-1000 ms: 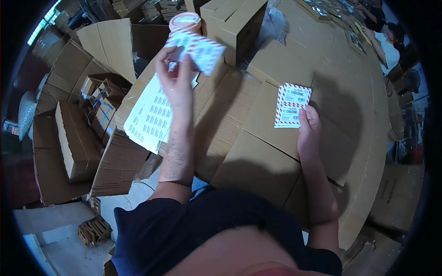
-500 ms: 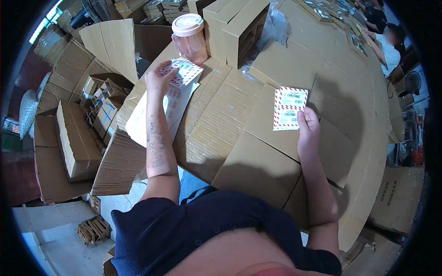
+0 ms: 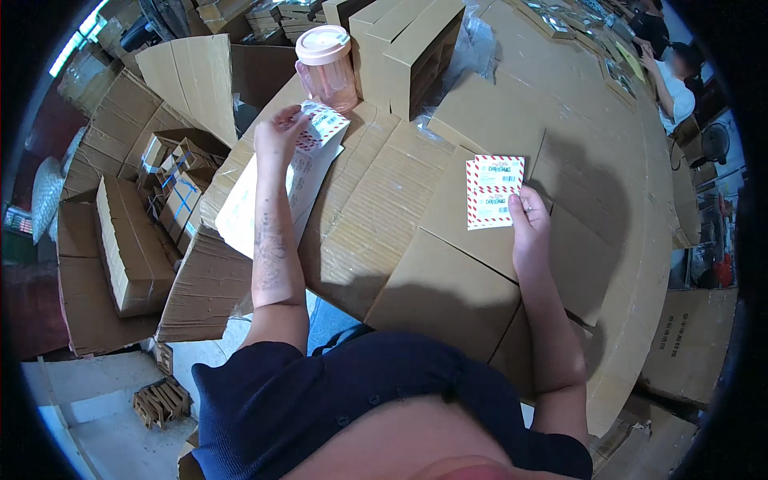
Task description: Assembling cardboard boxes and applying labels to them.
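Observation:
My left hand [image 3: 280, 134] pinches the corner of a small red-and-white striped card [image 3: 322, 126] above a long white sheet of stickers [image 3: 264, 200] lying on the cardboard-covered table [image 3: 400, 240]. My right hand [image 3: 530, 226] rests on the table and holds the lower right corner of a small stack of red-and-white striped cards [image 3: 494, 192] lying flat. A pink plastic jar [image 3: 326, 68] with a lid stands just beyond my left hand.
Tall cardboard boxes [image 3: 408, 44] stand behind the jar. Open cartons with small boxes [image 3: 172, 188] sit on the floor to the left. Another person [image 3: 668, 76] works at the table's far right end, beside small flat packets.
My left hand has lowered from a raised position, where it held a sheet up, to the sticker sheet by the jar. The right hand stayed on the card stack.

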`<action>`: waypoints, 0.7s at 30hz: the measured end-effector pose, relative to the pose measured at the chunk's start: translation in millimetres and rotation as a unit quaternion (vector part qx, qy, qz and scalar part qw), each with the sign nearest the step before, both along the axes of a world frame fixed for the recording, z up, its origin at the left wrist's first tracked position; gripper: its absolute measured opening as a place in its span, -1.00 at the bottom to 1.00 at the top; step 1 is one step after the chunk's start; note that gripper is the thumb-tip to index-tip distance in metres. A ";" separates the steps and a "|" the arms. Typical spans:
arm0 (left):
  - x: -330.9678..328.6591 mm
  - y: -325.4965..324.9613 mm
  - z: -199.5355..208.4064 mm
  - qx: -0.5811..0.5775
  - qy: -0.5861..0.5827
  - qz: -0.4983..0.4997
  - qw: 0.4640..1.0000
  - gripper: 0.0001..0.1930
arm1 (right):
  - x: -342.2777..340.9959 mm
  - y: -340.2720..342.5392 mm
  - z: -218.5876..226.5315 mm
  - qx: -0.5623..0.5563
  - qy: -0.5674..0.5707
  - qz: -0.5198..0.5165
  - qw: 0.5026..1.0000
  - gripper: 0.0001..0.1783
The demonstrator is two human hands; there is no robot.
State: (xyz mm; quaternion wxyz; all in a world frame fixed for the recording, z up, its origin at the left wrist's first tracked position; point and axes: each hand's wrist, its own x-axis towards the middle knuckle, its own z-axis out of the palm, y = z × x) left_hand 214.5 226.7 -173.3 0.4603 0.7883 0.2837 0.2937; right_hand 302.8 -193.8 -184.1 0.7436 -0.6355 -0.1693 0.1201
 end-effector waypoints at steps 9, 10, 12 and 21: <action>3.0 -24.9 9.6 0.331 0.190 0.196 0.903 -0.48 | 1.3 -3.7 -0.3 0.007 -0.003 0.006 1.000 -0.78; 2.2 -5.4 1.6 0.393 0.159 0.135 0.896 -0.43 | -0.1 -0.1 2.0 0.009 -0.004 0.008 1.000 -0.78; 6.1 8.8 -8.1 0.451 0.127 0.071 0.880 -0.38 | -1.3 3.3 3.2 0.010 -0.007 0.009 1.000 -0.79; 7.9 -28.2 16.6 0.321 0.254 -0.054 0.911 -0.22 | 0.2 -1.7 -1.0 0.014 -0.004 0.015 1.000 -0.80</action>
